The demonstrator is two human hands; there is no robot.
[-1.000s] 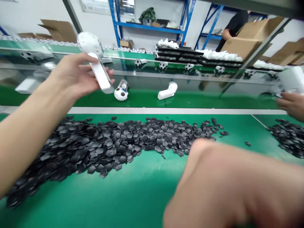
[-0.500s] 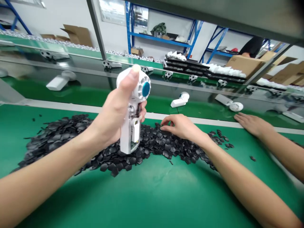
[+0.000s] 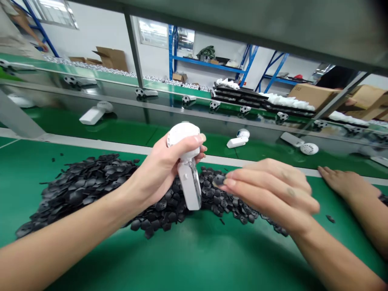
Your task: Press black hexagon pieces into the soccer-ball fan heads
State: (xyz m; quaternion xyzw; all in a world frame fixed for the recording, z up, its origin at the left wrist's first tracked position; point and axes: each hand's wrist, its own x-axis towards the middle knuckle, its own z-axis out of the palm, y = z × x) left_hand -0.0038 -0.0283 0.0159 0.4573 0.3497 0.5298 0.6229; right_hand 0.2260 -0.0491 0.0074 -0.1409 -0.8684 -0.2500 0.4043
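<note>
Your left hand [image 3: 160, 169] stays clamped on white handheld fan [image 3: 186, 161], now rotated, back facing you. Your right hand [image 3: 269, 190] has lifted from black piece pile [image 3: 91, 186], fingertips pinching one black piece [image 3: 218, 180] just right of fan handle.

white fans [image 3: 95, 113] on the conveyor [image 3: 127, 129] (cardboard boxes [image 3: 312, 95] behind).

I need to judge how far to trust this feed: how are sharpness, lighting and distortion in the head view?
Head view: the left hand and the white fan it grips are fairly sharp; the right hand, pinching a black piece, is motion-blurred; lighting is even, with soft shadows on the green mat; straight rails bow from wide-angle distortion; the clear panel carries reflections.
</note>
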